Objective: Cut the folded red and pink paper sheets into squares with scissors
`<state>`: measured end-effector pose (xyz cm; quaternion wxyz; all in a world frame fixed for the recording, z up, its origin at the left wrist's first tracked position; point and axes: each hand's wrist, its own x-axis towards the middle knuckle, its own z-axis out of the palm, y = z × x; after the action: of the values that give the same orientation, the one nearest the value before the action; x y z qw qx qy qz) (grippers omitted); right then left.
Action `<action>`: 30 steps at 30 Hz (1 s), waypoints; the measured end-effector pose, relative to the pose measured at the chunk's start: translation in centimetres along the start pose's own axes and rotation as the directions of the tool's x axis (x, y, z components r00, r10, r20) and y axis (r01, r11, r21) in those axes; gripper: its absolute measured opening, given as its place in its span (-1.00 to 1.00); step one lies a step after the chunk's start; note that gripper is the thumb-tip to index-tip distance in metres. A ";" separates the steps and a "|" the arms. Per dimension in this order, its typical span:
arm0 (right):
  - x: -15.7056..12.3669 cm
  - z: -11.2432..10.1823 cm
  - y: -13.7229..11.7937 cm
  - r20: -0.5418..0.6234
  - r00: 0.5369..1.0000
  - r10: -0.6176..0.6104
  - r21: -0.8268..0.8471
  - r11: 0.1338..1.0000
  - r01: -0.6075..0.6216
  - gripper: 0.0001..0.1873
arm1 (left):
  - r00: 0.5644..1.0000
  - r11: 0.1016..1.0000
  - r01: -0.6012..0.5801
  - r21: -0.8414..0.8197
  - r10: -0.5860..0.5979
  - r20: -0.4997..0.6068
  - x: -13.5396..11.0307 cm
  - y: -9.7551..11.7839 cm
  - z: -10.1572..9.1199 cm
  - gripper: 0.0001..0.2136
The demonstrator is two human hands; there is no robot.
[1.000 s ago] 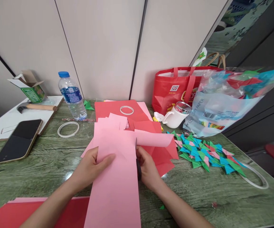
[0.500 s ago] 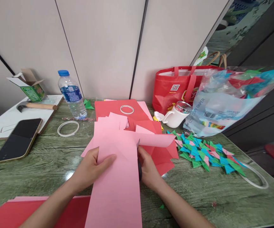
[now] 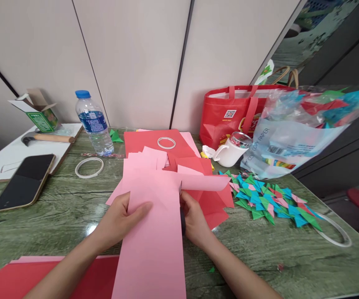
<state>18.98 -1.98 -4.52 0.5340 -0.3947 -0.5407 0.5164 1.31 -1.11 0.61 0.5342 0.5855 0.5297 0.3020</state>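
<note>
A long pink paper sheet (image 3: 154,245) runs from the table's middle toward me. My left hand (image 3: 120,220) pinches its left edge, thumb on top. My right hand (image 3: 194,220) is closed round black-handled scissors (image 3: 181,207), whose blade tip pokes up at the sheet's right edge. A pink strip (image 3: 204,182) curls off to the right above red paper pieces (image 3: 213,203). More pink and red sheets (image 3: 154,145) lie stacked behind.
A phone (image 3: 23,180) lies left, with a water bottle (image 3: 92,123), tape rings (image 3: 89,168), a hammer (image 3: 47,138) and a small box (image 3: 40,113). Right: folded coloured paper triangles (image 3: 269,199), white mug (image 3: 230,153), red bag (image 3: 229,112), plastic bag of paper (image 3: 297,128). Red sheets (image 3: 42,278) lie near me.
The pink strip to the right of the scissors has lifted and stretched a little further right. Both hands stay almost where they were.
</note>
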 end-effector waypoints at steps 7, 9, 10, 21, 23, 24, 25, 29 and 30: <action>0.1 0.0 0.1 -0.016 1.000 0.025 -0.023 0.999 -0.026 -0.70 | 0.999 0.999 -0.023 0.030 0.023 -0.024 -0.1 0.1 0.0 -0.75; 0.1 0.1 0.1 -0.021 0.999 0.027 -0.020 0.999 -0.028 -0.71 | 1.000 1.000 -0.016 0.024 0.017 -0.015 -0.1 0.2 0.0 -0.75; 0.1 0.1 0.2 -0.022 0.999 0.028 -0.016 0.999 -0.028 -0.72 | 1.000 1.000 -0.016 0.022 0.017 -0.009 -0.1 0.2 0.1 -0.75; 0.1 0.1 0.1 -0.043 0.999 0.027 -0.031 0.999 -0.028 -0.75 | 0.999 0.996 -0.046 0.082 0.048 -0.025 -0.1 -0.1 0.0 -0.75; 0.1 0.1 0.2 -0.046 0.998 0.033 -0.029 0.999 -0.035 -0.78 | 0.999 0.997 -0.040 0.066 0.042 -0.021 -0.1 0.0 0.0 -0.75; 0.0 0.1 0.2 -0.048 0.998 0.036 -0.027 0.999 -0.037 -0.79 | 0.999 0.998 -0.038 0.058 0.039 -0.018 -0.1 0.0 0.0 -0.75; 0.0 0.1 0.2 -0.050 0.998 0.038 -0.025 0.999 -0.039 -0.81 | 0.999 0.998 -0.038 0.052 0.040 -0.021 -0.1 0.1 0.1 -0.75; 0.0 0.0 0.2 -0.048 0.998 0.044 0.003 0.999 -0.044 -0.81 | 0.999 0.998 -0.041 0.046 0.042 -0.026 -0.1 0.2 0.1 -0.76; -0.1 0.0 0.2 -0.047 0.998 0.047 0.013 0.999 -0.047 -0.80 | 0.999 0.998 -0.039 0.042 0.040 -0.022 -0.1 0.2 0.1 -0.76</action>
<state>18.93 -2.00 -4.76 0.5365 -0.4162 -0.5155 0.5226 1.40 -1.23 0.77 0.5099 0.6032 0.5303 0.3081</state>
